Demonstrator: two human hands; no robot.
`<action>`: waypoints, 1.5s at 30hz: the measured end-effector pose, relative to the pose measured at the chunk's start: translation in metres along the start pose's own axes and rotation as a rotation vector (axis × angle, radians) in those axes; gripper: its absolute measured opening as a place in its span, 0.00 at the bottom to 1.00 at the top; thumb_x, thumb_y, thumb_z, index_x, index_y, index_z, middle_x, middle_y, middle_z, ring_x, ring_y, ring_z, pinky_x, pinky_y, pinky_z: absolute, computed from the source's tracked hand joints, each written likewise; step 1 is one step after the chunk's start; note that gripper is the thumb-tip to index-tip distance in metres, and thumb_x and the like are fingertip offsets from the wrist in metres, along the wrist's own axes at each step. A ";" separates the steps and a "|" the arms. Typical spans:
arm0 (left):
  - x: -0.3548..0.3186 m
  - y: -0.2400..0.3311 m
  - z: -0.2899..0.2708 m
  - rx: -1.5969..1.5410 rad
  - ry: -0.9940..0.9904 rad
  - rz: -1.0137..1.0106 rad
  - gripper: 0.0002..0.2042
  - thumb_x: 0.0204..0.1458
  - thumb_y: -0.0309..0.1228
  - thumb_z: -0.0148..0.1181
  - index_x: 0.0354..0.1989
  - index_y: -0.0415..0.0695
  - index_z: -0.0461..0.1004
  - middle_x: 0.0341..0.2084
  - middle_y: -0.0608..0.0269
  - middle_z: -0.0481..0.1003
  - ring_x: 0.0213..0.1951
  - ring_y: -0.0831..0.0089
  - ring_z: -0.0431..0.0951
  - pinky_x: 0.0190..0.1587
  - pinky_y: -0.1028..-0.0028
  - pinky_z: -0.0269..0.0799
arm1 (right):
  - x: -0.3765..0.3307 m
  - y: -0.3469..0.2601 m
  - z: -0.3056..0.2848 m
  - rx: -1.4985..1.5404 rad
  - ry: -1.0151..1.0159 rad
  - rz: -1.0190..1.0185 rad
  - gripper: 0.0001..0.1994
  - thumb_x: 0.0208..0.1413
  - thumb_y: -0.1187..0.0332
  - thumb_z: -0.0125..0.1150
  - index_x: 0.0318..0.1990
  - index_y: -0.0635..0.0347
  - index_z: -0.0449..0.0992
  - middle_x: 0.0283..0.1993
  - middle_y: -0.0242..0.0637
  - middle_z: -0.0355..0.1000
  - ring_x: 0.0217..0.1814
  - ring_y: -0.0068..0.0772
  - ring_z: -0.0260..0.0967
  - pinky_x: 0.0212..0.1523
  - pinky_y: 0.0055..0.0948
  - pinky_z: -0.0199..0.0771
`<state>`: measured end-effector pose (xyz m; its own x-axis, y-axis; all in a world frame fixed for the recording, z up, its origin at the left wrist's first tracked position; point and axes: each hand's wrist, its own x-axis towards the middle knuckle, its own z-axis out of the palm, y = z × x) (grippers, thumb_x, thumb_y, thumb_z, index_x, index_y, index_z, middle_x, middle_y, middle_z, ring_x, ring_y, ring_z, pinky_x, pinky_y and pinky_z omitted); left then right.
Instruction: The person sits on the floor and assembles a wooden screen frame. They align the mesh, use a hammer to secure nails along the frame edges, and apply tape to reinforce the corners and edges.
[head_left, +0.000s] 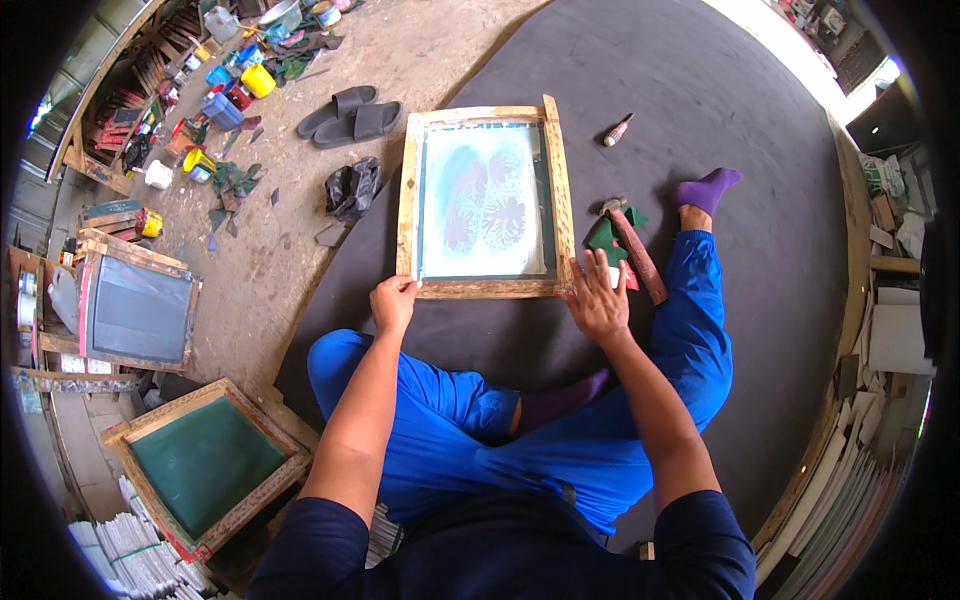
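A silkscreen printing frame of rough wood lies on the dark mat. Its pale mesh bears a leafy, flower-like pattern. At its lower left corner is my left hand, fingers pinched together; a small white bit shows at the fingertips, too small to name. My right hand rests by the lower right corner with fingers spread, thumb side against the wood. Just beyond it lie a hammer with a reddish wooden handle and some green and red scraps. Farther up lies a small tool or bottle with a pale tip.
Black slides and a crumpled black bag lie left of the frame. A green-meshed frame and a grey-meshed frame stand at left. Paint pots, including a yellow one, crowd the upper left. Stacked boards line the right.
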<state>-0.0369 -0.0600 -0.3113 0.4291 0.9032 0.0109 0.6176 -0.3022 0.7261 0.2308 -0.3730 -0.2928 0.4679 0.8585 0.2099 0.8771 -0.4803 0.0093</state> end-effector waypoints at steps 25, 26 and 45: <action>0.018 -0.027 0.000 -0.332 -0.198 -0.339 0.09 0.56 0.29 0.74 0.39 0.36 0.85 0.28 0.62 0.84 0.27 0.81 0.79 0.27 0.79 0.70 | 0.005 0.090 -0.001 0.277 -0.190 0.652 0.13 0.66 0.64 0.57 0.52 0.55 0.81 0.48 0.53 0.82 0.51 0.58 0.82 0.51 0.53 0.81; 0.019 -0.026 -0.001 -0.342 -0.203 -0.336 0.09 0.56 0.29 0.74 0.39 0.36 0.85 0.28 0.62 0.84 0.27 0.81 0.79 0.27 0.79 0.70 | 0.007 0.091 -0.001 0.245 -0.252 0.625 0.13 0.66 0.63 0.57 0.53 0.55 0.81 0.47 0.54 0.83 0.49 0.58 0.82 0.50 0.54 0.81; 0.018 -0.032 0.004 -0.296 -0.193 -0.293 0.10 0.55 0.31 0.74 0.41 0.39 0.87 0.29 0.64 0.85 0.30 0.80 0.82 0.29 0.78 0.72 | 0.001 0.098 -0.032 0.214 -0.513 0.923 0.16 0.59 0.61 0.60 0.44 0.63 0.87 0.44 0.57 0.83 0.48 0.51 0.85 0.50 0.46 0.84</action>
<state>-0.0461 -0.0356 -0.3373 0.3967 0.8556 -0.3325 0.5286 0.0832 0.8448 0.3140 -0.4250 -0.2609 0.9046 0.1775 -0.3875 0.1393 -0.9824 -0.1247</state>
